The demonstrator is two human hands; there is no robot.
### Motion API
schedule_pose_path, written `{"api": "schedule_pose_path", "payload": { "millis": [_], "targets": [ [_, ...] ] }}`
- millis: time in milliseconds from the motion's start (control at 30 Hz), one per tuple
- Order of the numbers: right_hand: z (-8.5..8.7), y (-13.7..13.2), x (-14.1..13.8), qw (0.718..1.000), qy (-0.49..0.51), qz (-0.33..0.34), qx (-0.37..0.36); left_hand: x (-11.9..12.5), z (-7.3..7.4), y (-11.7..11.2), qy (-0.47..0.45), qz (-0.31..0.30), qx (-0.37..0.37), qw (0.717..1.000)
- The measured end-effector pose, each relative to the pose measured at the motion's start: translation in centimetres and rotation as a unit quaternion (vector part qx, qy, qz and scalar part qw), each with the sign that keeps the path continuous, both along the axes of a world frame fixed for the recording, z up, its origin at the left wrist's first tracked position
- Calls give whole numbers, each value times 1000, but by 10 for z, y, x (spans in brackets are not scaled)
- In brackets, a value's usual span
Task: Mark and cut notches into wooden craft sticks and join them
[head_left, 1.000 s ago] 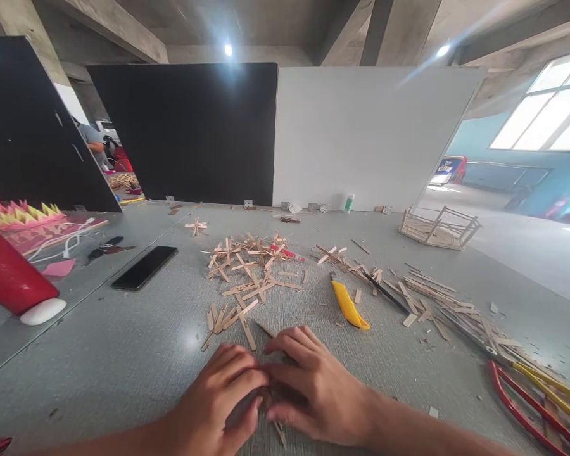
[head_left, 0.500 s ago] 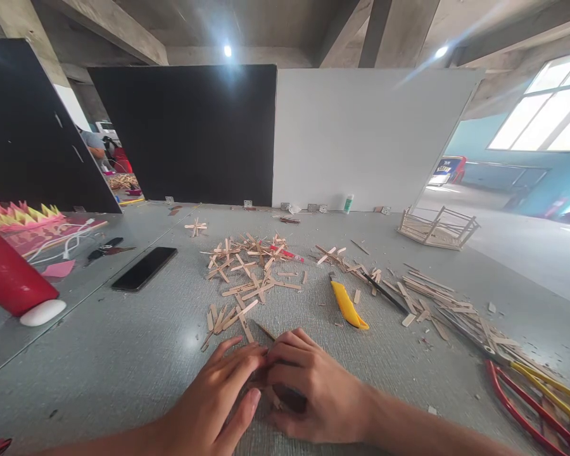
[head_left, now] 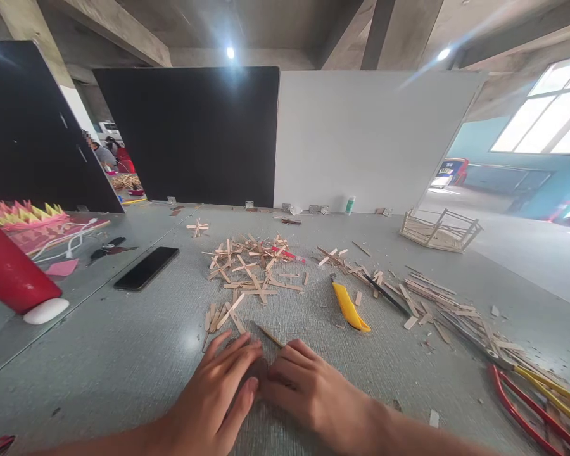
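My left hand (head_left: 223, 389) rests low on the table, its fingers stretched forward and its thumb apart. Its fingertips are just below a few crossed wooden craft sticks (head_left: 232, 311). Beside it, my right hand (head_left: 308, 389) has curled fingers against the tabletop; whatever they hold is hidden. A thin pointed stick (head_left: 268, 334), perhaps a pencil, lies just beyond the right fingers and runs partly behind them. Farther out is a pile of glued or loose craft sticks (head_left: 251, 266). To the right lies a yellow utility knife (head_left: 349, 307).
Loose sticks (head_left: 432, 285) and red-and-yellow-handled shears (head_left: 503, 364) lie at right. A small stick-built fence frame (head_left: 439, 231) stands behind them. On the left are a phone (head_left: 147, 268) and a red bottle (head_left: 14, 269). Black and white panels (head_left: 375, 139) edge the table.
My right hand has lowered and its fingers have closed in. The light wooden piece seen between my hands no longer shows. The long stick by the left fingertips now shows less.
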State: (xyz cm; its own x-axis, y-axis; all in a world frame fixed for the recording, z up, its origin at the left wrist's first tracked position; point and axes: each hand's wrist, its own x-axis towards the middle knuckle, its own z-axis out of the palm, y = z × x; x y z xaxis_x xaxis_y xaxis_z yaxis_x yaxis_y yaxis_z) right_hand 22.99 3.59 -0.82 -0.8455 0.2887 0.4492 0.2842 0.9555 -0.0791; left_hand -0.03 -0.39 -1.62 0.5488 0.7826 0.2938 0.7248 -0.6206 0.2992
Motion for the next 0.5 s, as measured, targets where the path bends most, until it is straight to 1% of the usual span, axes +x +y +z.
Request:
{"api": "schedule_pose_path", "payload": {
  "millis": [67,167,267,333,500],
  "targets": [
    [2,-5,-2,998,-30,-4,58,-1,-6,1,8,15,4,1000],
    [1,-12,-6,989,-38,-15,141,-3,-11,1,8,25,17,999],
    [-3,-18,-8,973,-31,-51,225,-4,-13,1,4,38,25,999],
    [-4,-19,-8,968,-41,-72,238,-3,-15,2,0,59,29,998],
    [0,-12,-3,969,-95,-101,203,-1,-20,4,-29,126,33,991]
  ]
}}
